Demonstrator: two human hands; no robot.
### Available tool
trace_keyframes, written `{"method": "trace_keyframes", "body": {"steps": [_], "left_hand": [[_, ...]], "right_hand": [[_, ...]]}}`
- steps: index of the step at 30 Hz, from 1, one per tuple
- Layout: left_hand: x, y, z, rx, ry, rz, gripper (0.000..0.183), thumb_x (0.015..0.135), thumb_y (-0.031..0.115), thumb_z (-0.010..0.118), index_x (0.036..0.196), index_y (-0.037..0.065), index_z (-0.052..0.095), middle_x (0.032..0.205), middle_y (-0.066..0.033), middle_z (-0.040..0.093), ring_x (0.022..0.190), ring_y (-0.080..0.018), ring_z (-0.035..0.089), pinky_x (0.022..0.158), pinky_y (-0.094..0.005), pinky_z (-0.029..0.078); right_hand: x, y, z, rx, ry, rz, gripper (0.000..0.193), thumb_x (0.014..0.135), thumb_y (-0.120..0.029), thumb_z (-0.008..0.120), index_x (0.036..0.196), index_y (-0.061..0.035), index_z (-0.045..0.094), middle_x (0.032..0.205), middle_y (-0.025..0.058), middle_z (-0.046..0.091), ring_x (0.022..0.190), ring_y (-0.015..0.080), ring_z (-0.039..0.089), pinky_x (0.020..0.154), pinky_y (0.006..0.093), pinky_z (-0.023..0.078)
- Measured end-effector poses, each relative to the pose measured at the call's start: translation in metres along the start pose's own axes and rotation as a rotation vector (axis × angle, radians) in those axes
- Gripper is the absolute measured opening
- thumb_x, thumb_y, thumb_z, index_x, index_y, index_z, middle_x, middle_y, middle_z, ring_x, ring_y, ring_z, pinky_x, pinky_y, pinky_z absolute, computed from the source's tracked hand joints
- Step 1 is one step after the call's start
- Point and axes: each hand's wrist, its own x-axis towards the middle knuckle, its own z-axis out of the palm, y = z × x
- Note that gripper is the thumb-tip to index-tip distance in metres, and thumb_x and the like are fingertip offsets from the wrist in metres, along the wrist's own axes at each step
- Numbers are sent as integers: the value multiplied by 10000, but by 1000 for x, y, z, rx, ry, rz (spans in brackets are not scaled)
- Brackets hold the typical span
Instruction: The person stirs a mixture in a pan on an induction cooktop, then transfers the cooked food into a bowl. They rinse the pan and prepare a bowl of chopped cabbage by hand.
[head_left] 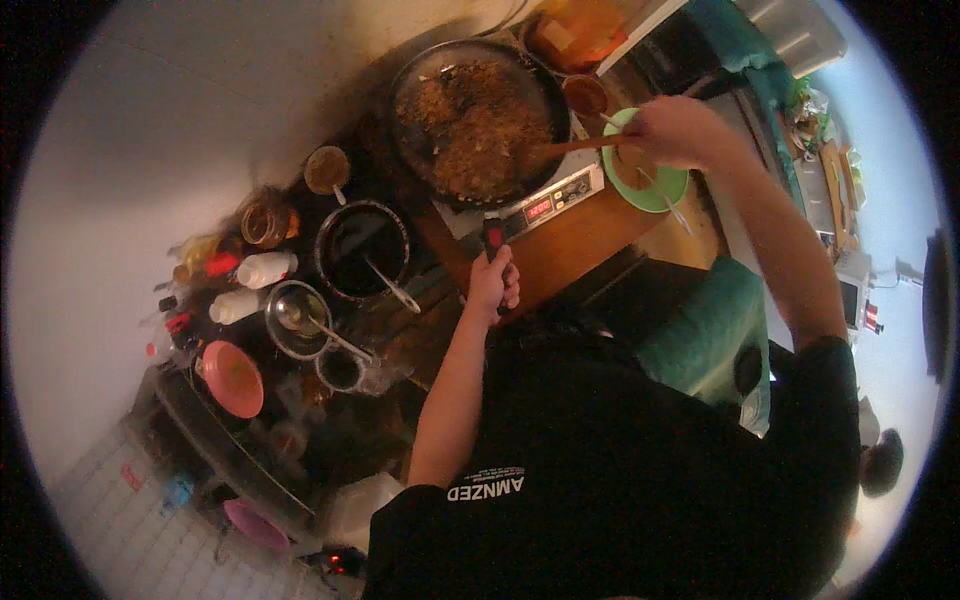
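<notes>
My left hand [492,283] is closed around the black and red handle [493,235] of a wide dark frying pan [535,85]. Browned, crumbly food [480,130] covers much of the pan. In my right hand [680,132] is a wooden spatula [585,145], its far end in the food at the pan's right side; the blade is partly hidden. Under that hand sits a light green bowl [655,200] with brownish contents and a spoon. The pan stands on an induction cooker [560,203] with a lit red display.
Left of the pan stand a pot of dark liquid [362,240] with a ladle, a glass bowl [290,335] with a spoon, a small jar [327,170], white bottles [265,269] and a pink bowl [233,378]. A small red-brown bowl [585,95] sits right of the pan.
</notes>
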Motion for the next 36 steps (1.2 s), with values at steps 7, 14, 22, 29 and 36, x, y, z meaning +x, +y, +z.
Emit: {"method": "trace_keyframes", "body": {"steps": [7,14,22,29,36], "left_hand": [[-1,-1,2,-3,22,6,221,1036,324,547,978,131,457,615,-5,454,407,-125,384,364,-304,304],[2,-2,2,9,-12,3,248,1023,338,560,974,135,426,635,-21,455,418,-136,404,364,-319,340],[5,-7,5,-26,-27,1,256,1028,337,551,978,131,407,627,-14,437,420,-133,403,369,-315,345],[3,-7,11,16,14,38,265,1028,336,552,983,129,394,635,-15,437,422,-130,394,370,-310,335],[3,-8,13,5,51,23,245,1024,339,560,982,132,434,632,-20,440,408,-136,374,366,-306,317]], "right_hand": [[0,-22,-51,-196,-24,107,218,887,-288,623,964,-133,755,919,147,729,860,377,699,759,479,572],[24,-35,-46,-216,211,-6,234,856,-230,646,1021,-86,731,864,163,720,824,372,710,730,469,582],[67,-35,-43,-285,98,-143,200,849,-228,669,965,-90,753,873,152,729,816,329,725,692,428,585],[125,26,-20,512,-188,136,262,974,-133,515,1189,-41,635,697,121,576,514,232,581,384,400,448],[120,25,74,272,166,-371,324,959,-303,623,1275,-256,677,1025,108,724,895,358,686,749,451,550]]}}
